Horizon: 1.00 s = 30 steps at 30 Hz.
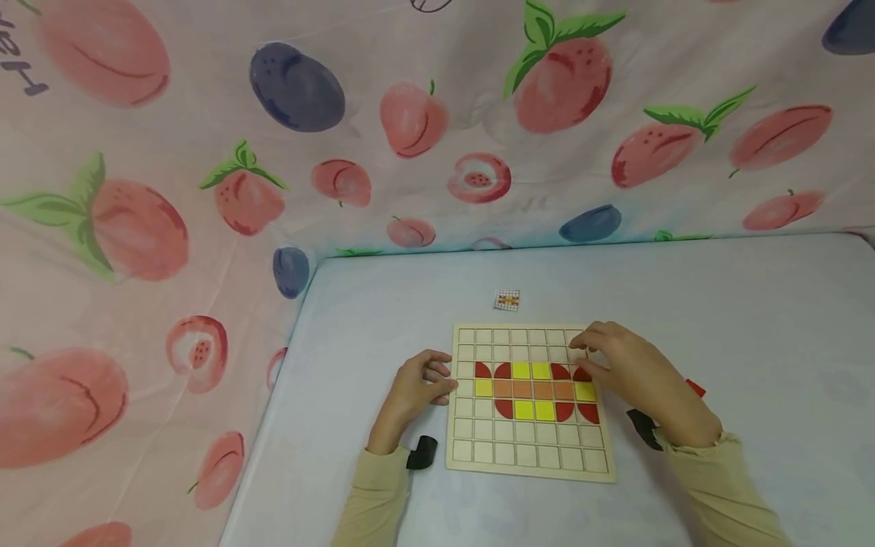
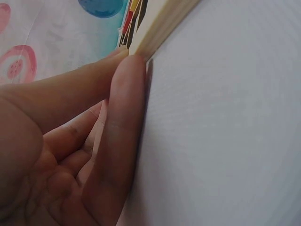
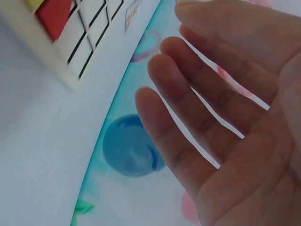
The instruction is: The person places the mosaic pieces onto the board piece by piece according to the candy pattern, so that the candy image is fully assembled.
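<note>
A pale wooden grid board [image 1: 526, 452] lies on the table, with red quarter-round, yellow and orange tiles [image 1: 532, 389] forming a pattern across its middle rows. At its left edge my left hand [image 1: 418, 380] pinches the rim between thumb and finger; the left wrist view shows the fingertips [image 2: 129, 70] against the board's side. Over the upper right part of the board hovers my right hand [image 1: 629, 372], covering some squares. Its fingers [image 3: 167, 80] are spread and loosely bent, and no tile shows in them.
A small pattern card [image 1: 507, 300] lies beyond the board's far edge. Partly behind the right wrist is a red piece [image 1: 696, 387]. Fruit-printed cloth [image 1: 410, 121] rises behind and to the left of the white table [image 1: 369, 304]. Black devices [image 1: 422, 453] sit at both wrists.
</note>
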Tool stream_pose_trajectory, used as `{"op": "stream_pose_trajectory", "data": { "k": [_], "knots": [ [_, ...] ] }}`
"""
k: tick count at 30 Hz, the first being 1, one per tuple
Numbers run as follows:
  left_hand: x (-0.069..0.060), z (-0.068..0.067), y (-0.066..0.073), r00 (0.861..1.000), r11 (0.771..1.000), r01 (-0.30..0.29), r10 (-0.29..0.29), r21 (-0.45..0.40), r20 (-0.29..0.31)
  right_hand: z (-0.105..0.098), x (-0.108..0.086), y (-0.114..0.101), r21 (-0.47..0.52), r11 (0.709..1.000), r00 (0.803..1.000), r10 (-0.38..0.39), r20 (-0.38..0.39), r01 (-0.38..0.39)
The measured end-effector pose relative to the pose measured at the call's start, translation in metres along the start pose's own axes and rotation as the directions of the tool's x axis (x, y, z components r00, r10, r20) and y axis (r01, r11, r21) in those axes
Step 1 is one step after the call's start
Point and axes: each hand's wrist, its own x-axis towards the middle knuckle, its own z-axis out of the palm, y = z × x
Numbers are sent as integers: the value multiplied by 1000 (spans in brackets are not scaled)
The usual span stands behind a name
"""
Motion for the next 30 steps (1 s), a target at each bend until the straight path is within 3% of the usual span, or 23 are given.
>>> {"op": "stream_pose_trajectory", "data": {
  "k": [14, 24, 30],
  "knots": [
    [1, 1, -2, 1000, 1000, 8, -8, 2, -15, -11, -25, 44, -28, 999, 998, -24, -52, 23],
    [1, 0, -2, 1000, 1000, 1, -1, -1, -12, -11, -44, 75, -59, 998, 1000, 23, -21, -24],
    [1, 0, -2, 1000, 1000, -1, 1, -6, -9, -13, -55, 93, -39, 996, 996, 83, 38, -82]
  ]
}}
